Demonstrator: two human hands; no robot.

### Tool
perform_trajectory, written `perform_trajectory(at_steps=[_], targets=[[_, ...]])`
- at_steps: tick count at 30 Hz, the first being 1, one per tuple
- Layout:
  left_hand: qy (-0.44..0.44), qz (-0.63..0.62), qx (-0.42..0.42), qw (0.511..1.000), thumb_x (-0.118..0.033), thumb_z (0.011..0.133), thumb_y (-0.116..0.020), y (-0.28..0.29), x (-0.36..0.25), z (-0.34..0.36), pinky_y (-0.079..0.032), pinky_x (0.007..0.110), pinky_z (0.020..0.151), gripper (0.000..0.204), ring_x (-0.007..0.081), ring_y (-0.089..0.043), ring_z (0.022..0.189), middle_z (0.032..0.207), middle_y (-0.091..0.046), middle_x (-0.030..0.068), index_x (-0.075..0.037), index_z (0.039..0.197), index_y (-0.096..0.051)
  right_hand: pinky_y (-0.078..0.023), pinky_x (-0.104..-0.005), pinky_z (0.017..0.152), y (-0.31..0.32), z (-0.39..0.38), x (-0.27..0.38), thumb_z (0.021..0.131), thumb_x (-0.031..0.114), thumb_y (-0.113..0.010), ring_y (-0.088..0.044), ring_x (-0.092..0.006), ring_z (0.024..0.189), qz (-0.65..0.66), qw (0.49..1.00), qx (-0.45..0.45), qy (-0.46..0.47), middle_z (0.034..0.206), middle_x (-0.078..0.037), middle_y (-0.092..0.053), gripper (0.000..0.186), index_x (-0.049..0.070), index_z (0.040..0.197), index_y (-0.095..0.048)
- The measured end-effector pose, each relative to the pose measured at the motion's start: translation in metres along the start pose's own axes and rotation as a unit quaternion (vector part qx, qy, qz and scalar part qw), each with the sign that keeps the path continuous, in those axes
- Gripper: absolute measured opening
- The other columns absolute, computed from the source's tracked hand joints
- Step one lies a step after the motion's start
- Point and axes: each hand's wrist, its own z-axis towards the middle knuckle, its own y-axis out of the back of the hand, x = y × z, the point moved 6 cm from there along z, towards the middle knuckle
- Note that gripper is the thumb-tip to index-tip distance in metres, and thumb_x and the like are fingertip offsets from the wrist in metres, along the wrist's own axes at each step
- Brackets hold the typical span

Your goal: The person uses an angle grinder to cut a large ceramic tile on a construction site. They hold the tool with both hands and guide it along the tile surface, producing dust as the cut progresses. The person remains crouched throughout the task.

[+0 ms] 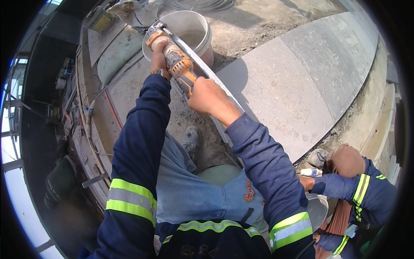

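An orange and grey angle grinder [180,65] is held lengthwise in front of me, its head pointing away. My left hand [158,57] is closed round its front body, near the head. Closed round the rear end of the tool is my right hand [210,100]. The grinder lies along a long, narrow slab piece with a pale edge [196,54], which passes under my right wrist. Whether the disc touches it I cannot tell, as the head is partly hidden. Just beyond, a white bucket [208,45] stands behind the slab piece.
Large grey slabs [276,90] lie to the right. At the lower right a co-worker [340,190] crouches beside another bucket [317,209]. A green sack [118,62], cables with a connector [89,110] and scattered tools lie at the left. A coiled hose [200,4] rests at the far side.
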Motion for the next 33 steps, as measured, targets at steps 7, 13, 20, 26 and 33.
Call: perform_trajectory(at_steps=[7, 13, 20, 26, 33], targets=[[-0.003, 0.005, -0.007, 1.0, -0.031, 0.088, -0.064, 0.007, 0.0, 0.009, -0.061, 0.042, 0.062, 0.038, 0.0265, -0.068, 0.066, 0.083, -0.065, 0.0125, -0.003, 0.112, -0.052, -0.053, -0.0424, 0.09, -0.006, 0.008, -0.001, 0.074, 0.012, -0.069, -0.066, -0.0392, 0.104, -0.018, 0.999, 0.031, -0.034, 0.107, -0.028, -0.068, 0.039, -0.007, 0.108, -0.064], [-0.007, 0.012, -0.006, 1.0, -0.031, 0.089, -0.064, 0.006, 0.001, 0.011, -0.061, 0.042, 0.062, 0.039, 0.0265, -0.068, 0.067, 0.084, -0.065, 0.0124, -0.003, 0.114, -0.052, -0.054, -0.0444, 0.085, -0.008, 0.012, -0.003, 0.074, 0.008, -0.065, -0.067, -0.0424, 0.098, -0.009, 1.0, 0.012, -0.02, 0.099, -0.031, -0.067, 0.033, -0.01, 0.101, -0.063], [-0.012, 0.02, -0.006, 1.0, -0.032, 0.088, -0.064, 0.01, 0.001, 0.015, -0.06, 0.042, 0.063, 0.041, 0.0265, -0.068, 0.067, 0.084, -0.065, 0.0123, -0.003, 0.114, -0.052, -0.054, -0.0453, 0.082, -0.009, 0.015, -0.003, 0.073, 0.006, -0.063, -0.067, -0.0444, 0.095, -0.003, 1.0, 0.006, -0.009, 0.095, -0.033, -0.067, 0.03, -0.012, 0.098, -0.063], [0.01, 0.015, 0.004, 1.0, -0.033, 0.087, -0.064, 0.01, 0.003, 0.017, -0.061, 0.042, 0.063, 0.043, 0.0264, -0.069, 0.067, 0.085, -0.066, 0.0122, -0.002, 0.115, -0.052, -0.054, -0.0453, 0.082, -0.01, 0.016, -0.005, 0.073, 0.005, -0.062, -0.067, -0.0439, 0.094, -0.001, 1.0, -0.001, 0.002, 0.093, -0.033, -0.067, 0.029, -0.012, 0.096, -0.064], [-0.003, 0.025, 0.002, 1.0, -0.034, 0.087, -0.064, 0.009, 0.0, 0.017, -0.061, 0.042, 0.062, 0.042, 0.0267, -0.068, 0.064, 0.082, -0.065, 0.0125, -0.002, 0.111, -0.052, -0.056, -0.0436, 0.078, -0.009, 0.018, -0.003, 0.072, 0.008, -0.065, -0.069, -0.0408, 0.091, -0.008, 1.0, 0.008, -0.006, 0.093, -0.03, -0.068, 0.029, -0.01, 0.094, -0.067]])
